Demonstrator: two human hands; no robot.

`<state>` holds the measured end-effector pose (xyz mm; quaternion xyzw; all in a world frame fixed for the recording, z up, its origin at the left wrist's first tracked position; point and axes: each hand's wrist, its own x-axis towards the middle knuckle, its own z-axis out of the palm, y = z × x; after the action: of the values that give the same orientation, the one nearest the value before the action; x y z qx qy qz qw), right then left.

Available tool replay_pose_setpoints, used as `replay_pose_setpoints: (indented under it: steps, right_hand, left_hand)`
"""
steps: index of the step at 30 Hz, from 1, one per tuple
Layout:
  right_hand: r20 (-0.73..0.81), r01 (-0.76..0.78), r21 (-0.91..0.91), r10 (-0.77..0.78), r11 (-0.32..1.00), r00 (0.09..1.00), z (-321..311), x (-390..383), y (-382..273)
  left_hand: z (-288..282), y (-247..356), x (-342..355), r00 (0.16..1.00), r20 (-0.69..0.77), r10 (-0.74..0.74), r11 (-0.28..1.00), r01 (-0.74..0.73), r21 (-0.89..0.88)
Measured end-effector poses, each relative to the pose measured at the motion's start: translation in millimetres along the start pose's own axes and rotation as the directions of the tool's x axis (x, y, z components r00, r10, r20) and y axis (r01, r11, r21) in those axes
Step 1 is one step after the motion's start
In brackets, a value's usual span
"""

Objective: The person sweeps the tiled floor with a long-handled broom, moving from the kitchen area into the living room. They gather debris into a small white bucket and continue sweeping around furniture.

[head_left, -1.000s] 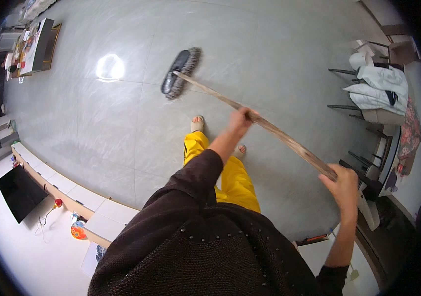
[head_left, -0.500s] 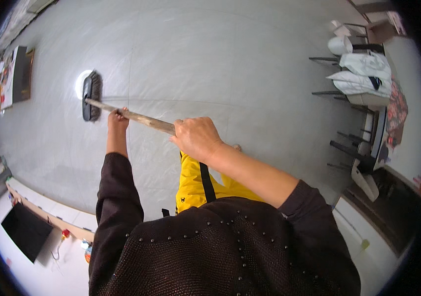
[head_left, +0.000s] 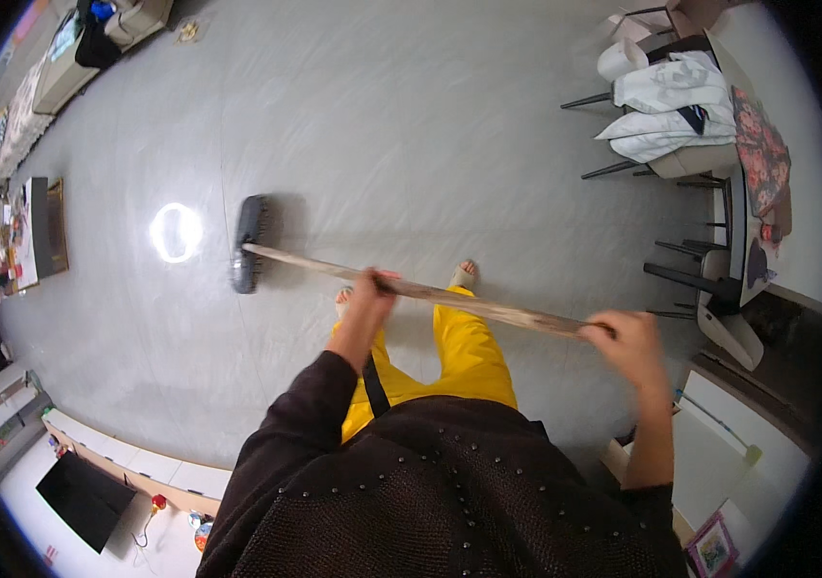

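A broom [head_left: 488, 306] with a long wooden handle stretches across in front of me. Its dark, bristled head [head_left: 248, 246] is at the left by the floor, beside a bright ring of reflected light. My left hand [head_left: 366, 306] is closed around the handle near its middle. Toward the handle's right end, my right hand [head_left: 630, 345] grips it too, lower in the picture than the left. Below the handle show my yellow trousers [head_left: 473, 352] and sandalled feet.
On the right, chairs bearing white cloths [head_left: 680, 101] and a white bucket [head_left: 621, 60] stand along a table with a floral cover [head_left: 762, 154]. A low table [head_left: 37, 231] is at the left, a sofa [head_left: 69, 77] far left. Lower left are a white cabinet [head_left: 146, 453] and a television [head_left: 85, 501].
The broom head has moved right, away from the light ring. Both hands have shifted right with the handle, the right one to near its end. The whole view has shifted.
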<state>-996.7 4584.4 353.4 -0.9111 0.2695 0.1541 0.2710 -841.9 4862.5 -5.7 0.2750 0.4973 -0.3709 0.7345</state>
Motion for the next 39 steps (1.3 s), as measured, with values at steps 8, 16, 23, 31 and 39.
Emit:
replay_pose_setpoints:
  steps: [8, 16, 23, 31, 39]
  right_hand:
    - [-0.38, -0.436, -0.317, 0.308, 0.842, 0.872, -187.2, -155.6, 188.9]
    - [-0.303, -0.629, -0.053, 0.588, 0.776, 0.75, -243.4, -197.2, 203.7]
    - [-0.182, -0.664, -0.169, 0.639, 0.728, 0.747, -214.1, -96.4, 191.6]
    - [-0.135, -0.507, -0.046, 0.498, 0.861, 0.857, -198.8, -5.9, 183.4]
    - [0.006, -0.067, -0.187, 0.069, 0.98, 0.998, -81.3, 174.8, 33.0]
  left_hand:
    - [202.4, -300.4, -55.7, 0.834, 0.138, -0.534, 0.845, 0.519, 0.127]
    - [299.2, -448.1, -58.6, 0.773, 0.109, -0.625, 0.72, 0.517, 0.464]
    - [302.0, -433.7, 43.5, 0.761, 0.245, -0.6, 0.745, 0.421, 0.517]
    - [316.0, -295.8, 53.4, 0.876, 0.202, -0.438, 0.87, 0.355, 0.343]
    - [230.3, 0.0, 127.6, 0.955, 0.287, -0.074, 0.986, 0.026, 0.167]
